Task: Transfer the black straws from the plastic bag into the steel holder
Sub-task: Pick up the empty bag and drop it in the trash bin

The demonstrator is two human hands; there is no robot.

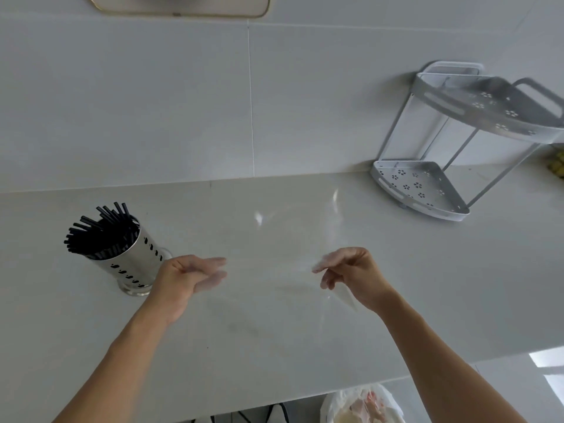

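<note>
A perforated steel holder (134,264) stands on the white counter at the left, with several black straws (97,232) leaning out of its top toward the left. A clear plastic bag (274,261) is stretched between my two hands over the counter; it looks see-through and no straws show inside it. My left hand (186,277) pinches the bag's left edge just right of the holder. At the bag's right edge, my right hand (351,274) pinches the plastic, a fold of which hangs below the fingers.
A white two-tier corner rack (427,190) stands at the back right against the tiled wall. Below the white counter's front edge (305,395) sits a bin lined with a white bag (363,406). Something yellow (557,164) shows at the far right.
</note>
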